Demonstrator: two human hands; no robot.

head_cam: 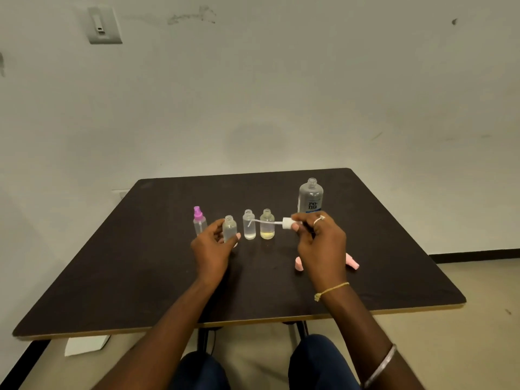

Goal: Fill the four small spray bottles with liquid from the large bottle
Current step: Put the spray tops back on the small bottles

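Right hand (320,243): pinches white plastic spray pump (287,223); its dip tube lies sideways, tip toward the left hand.
Left hand (211,246): curled round open small clear plastic bottle (229,228) (likeliest target).
Large clear labelled bottle (311,197): uncapped, just behind the right hand.

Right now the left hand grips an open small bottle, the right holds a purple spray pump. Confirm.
Wrong colour: in the head view the right hand holds a white spray pump. The left hand does grip an open small bottle.
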